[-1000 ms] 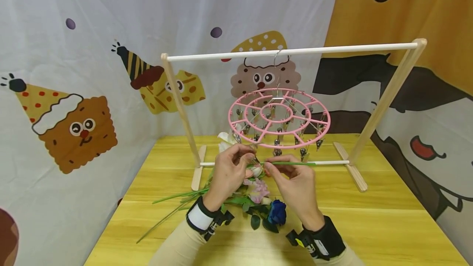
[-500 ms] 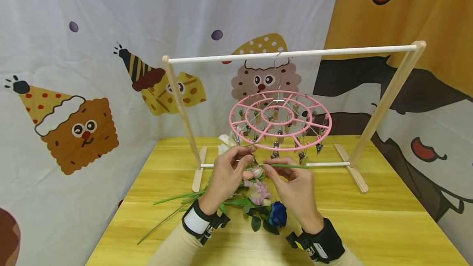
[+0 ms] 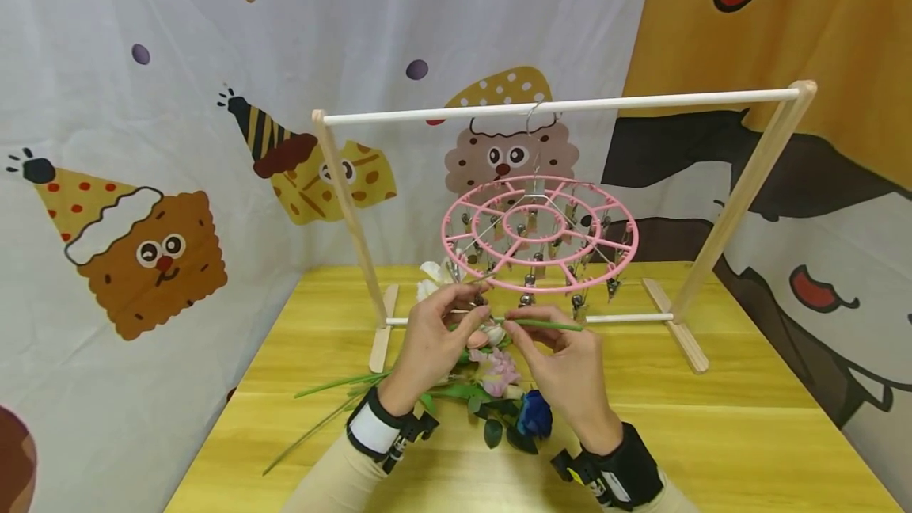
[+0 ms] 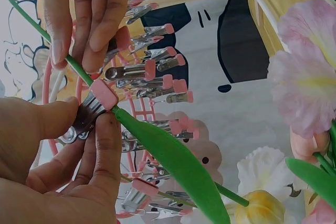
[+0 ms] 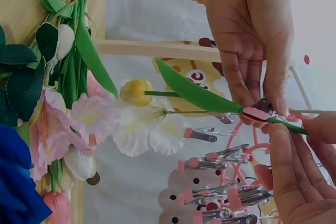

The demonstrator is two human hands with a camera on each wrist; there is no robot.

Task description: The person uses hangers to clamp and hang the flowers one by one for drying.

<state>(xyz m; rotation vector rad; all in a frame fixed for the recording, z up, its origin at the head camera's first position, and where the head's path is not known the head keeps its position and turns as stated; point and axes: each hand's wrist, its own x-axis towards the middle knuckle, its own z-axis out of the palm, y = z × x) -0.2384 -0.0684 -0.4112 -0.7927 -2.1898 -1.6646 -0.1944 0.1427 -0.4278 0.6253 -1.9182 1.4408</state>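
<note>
My left hand (image 3: 431, 343) pinches a metal clip (image 4: 89, 115) with pink tips between thumb and fingers. The clip's pink tips lie across the green stem of an artificial yellow tulip (image 5: 135, 93), just by the base of its long leaf (image 5: 194, 88). To the right, my right hand (image 3: 565, 362) pinches the bare end of that stem (image 4: 30, 20) between thumb and fingers. Both hands are under the front rim of a pink round hanger (image 3: 539, 233), from which several such clips dangle. A white flower (image 5: 147, 129) hangs beside the tulip, its thin stem at another clip (image 4: 138, 195).
A wooden rack (image 3: 741, 204) with a white top bar (image 3: 442, 113) carries the hanger. On the table (image 3: 734, 450) below my hands lies a bunch of artificial flowers, with a pink bloom (image 3: 496, 370), a blue rose (image 3: 534, 414) and long stems (image 3: 313, 434) toward the left.
Both hands have shifted slightly left and down, still together at the stem. The stem's free end reaches less far right and now slopes down a little.
</note>
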